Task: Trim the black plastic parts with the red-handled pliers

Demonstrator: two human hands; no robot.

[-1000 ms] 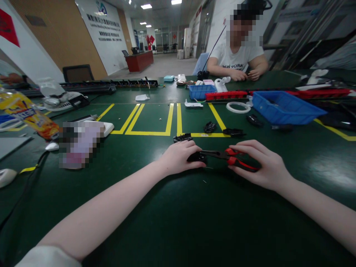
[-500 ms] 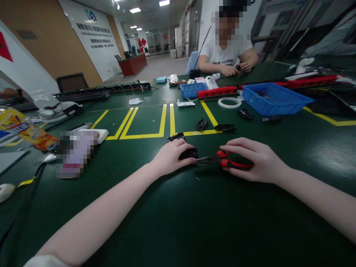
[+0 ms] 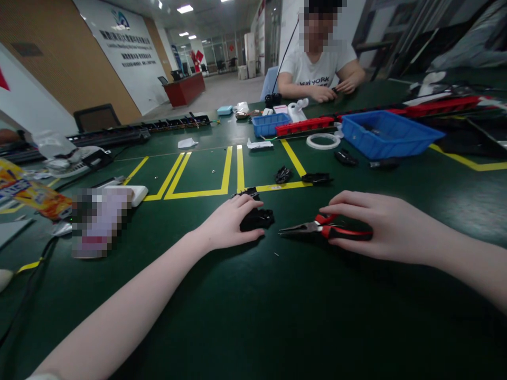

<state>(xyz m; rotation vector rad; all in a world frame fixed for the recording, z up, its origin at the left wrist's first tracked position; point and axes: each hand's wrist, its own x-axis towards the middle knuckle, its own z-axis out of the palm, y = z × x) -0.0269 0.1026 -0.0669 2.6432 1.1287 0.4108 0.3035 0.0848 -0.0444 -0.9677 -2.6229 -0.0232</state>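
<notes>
My left hand (image 3: 233, 221) rests on the green table (image 3: 222, 316), its thumb and fingers spread on either side of a black plastic part (image 3: 259, 218). Whether the fingers grip that part is hard to tell. Another black part (image 3: 250, 193) lies just beyond the fingertips. In my right hand (image 3: 368, 224) are long-nose pliers with red and black handles (image 3: 346, 233). Their tips point left, a short way from the black part and apart from it. Near the tips a thin, small sliver (image 3: 276, 254) lies on the table.
Further back lie more black parts (image 3: 317, 178), a white ring (image 3: 322, 141) and a blue bin (image 3: 388, 138). A phone (image 3: 101, 221) and an orange packet (image 3: 35, 192) are at the left. Across the table sits a person (image 3: 320, 71) handling something small.
The pliers have moved right, away from the black part, with my right hand. My left thumb has come away from the plier tips and my left fingers have spread. The camera view has shifted slightly.
</notes>
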